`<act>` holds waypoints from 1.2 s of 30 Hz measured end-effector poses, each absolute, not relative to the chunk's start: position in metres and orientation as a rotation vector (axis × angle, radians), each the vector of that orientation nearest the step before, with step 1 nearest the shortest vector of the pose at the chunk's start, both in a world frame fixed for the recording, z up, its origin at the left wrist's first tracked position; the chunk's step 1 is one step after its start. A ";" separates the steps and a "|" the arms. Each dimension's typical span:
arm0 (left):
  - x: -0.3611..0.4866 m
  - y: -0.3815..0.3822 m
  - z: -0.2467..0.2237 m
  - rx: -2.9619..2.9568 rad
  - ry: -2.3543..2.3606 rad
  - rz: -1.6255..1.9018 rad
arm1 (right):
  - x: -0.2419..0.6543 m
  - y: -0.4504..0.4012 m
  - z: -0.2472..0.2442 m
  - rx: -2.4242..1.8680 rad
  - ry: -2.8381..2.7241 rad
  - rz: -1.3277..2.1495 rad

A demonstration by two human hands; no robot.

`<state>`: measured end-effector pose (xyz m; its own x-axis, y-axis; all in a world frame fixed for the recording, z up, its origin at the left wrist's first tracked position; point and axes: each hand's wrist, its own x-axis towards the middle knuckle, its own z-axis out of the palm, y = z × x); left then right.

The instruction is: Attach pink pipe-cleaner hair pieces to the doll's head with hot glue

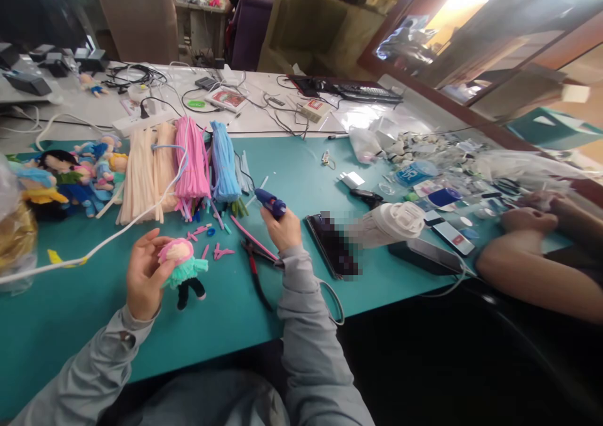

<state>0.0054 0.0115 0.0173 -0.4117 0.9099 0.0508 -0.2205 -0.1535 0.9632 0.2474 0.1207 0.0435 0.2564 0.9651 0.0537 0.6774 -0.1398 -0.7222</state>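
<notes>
My left hand (pixel 145 278) grips a small doll (pixel 186 269) by its head; it has pink hair, a mint-green top and black legs. In my right hand (pixel 286 230) is a dark blue glue gun (pixel 270 202), its nozzle pointing to the far left. Between the hands lie short pink pipe cleaner pieces (pixel 221 251) and a longer pink pipe cleaner (pixel 254 237). Pliers with red and black handles (pixel 254 272) rest just left of my right forearm. Bundles of cream (pixel 141 171), pink (pixel 192 159) and blue pipe cleaners (pixel 223 162) stretch out beyond.
Finished dolls (pixel 80 171) are heaped at the left. A white cable (pixel 136 222) crosses the mat. Right of my arm are a phone (pixel 332 244), a lidded white cup (pixel 393 222) and a black box (pixel 426 256). Another person's arms (pixel 527 256) rest at the right edge.
</notes>
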 end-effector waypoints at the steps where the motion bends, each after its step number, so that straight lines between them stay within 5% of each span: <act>1: 0.006 0.012 0.017 0.868 1.251 1.692 | 0.245 0.126 0.042 -1.919 -1.495 0.587; 36: 0.008 0.014 0.016 0.886 1.220 1.720 | 0.247 0.099 0.017 -2.067 -1.493 0.574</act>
